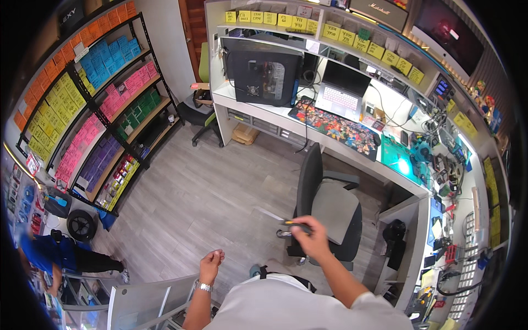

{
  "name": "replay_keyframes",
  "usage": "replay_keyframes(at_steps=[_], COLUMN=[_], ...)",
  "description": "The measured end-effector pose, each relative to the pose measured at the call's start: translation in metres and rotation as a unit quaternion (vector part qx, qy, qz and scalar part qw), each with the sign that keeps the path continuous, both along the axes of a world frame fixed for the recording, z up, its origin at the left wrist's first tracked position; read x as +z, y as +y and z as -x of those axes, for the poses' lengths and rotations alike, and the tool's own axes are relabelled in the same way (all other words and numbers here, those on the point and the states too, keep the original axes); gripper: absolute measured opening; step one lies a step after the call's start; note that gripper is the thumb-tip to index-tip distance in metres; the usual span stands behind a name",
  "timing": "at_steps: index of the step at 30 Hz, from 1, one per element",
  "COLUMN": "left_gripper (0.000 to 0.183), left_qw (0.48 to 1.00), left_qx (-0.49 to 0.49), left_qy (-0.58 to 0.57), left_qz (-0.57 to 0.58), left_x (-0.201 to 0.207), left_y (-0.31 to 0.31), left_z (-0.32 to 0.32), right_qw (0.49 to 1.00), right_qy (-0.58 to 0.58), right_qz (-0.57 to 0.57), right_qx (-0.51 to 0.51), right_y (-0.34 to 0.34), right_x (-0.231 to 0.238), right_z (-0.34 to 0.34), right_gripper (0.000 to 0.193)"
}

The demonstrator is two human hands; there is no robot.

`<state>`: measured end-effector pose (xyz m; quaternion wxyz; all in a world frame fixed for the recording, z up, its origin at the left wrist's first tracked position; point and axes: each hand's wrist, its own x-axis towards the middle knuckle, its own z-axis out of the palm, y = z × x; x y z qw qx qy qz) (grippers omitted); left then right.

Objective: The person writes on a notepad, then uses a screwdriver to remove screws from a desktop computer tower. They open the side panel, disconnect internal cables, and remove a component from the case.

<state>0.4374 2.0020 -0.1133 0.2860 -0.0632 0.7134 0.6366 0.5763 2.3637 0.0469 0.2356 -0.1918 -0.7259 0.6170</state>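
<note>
One slim tool (287,223) sits in your right hand (311,240), and in the head view its long axis runs from that grip out to the left and slightly far, the narrow tip well apart from your body. The right grip is closed round the dark, yellow-marked handle. Your left hand (210,266) is the farther one from the tool: it hangs to the left and a little nearer to you, thumb and fingertips drawn together, though you cannot tell whether anything thin lies between them. A linked metal bracelet (203,286) shines at that wrist.

The tool's shaft looks pale, thin and straight, perhaps metal; its handle reads as smooth and rounded. Below it spreads grey wood-grain floor (203,176). Just right of the right grip stands an office chair (336,212), its seat matt grey and fabric-like, its backrest dark and curved. Far off, the white bench (258,108) carries a boxy black computer tower (263,74), an open laptop (338,100), a busily printed mat (335,127) and a flat teal mat (397,155).
</note>
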Motion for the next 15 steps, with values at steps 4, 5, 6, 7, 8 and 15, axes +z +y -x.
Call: replay_keyframes(at_steps=[4, 5, 6, 7, 8, 15], left_gripper=[0.043, 0.045, 0.047, 0.047, 0.048, 0.039], left_qw=[0.994, 0.988, 0.981, 0.974, 0.965, 0.967], left_qx=[-0.020, -0.016, -0.011, 0.002, 0.015, 0.107], left_qy=[0.013, 0.010, 0.008, 0.004, 0.001, 0.019], left_qz=[-0.107, -0.150, -0.194, -0.228, -0.261, -0.230], left_x=[0.077, 0.089, 0.098, 0.107, 0.112, 0.124], left_y=[0.020, 0.029, 0.035, 0.039, 0.045, 0.120], left_z=[0.015, 0.021, 0.029, 0.043, 0.058, 0.205], right_qw=[0.968, 0.951, 0.932, 0.909, 0.900, 0.845], right_qy=[0.053, 0.088, 0.112, 0.143, 0.158, 0.100], right_qz=[-0.104, -0.128, -0.153, -0.177, -0.174, -0.116], right_qx=[0.221, 0.266, 0.310, 0.349, 0.368, 0.513], right_y=[-0.069, -0.085, -0.099, -0.107, -0.111, -0.032], right_x=[-0.010, -0.013, -0.015, -0.017, -0.019, -0.024], right_z=[0.120, 0.145, 0.168, 0.190, 0.211, 0.367], right_gripper=[0.023, 0.026, 0.027, 0.028, 0.027, 0.018])
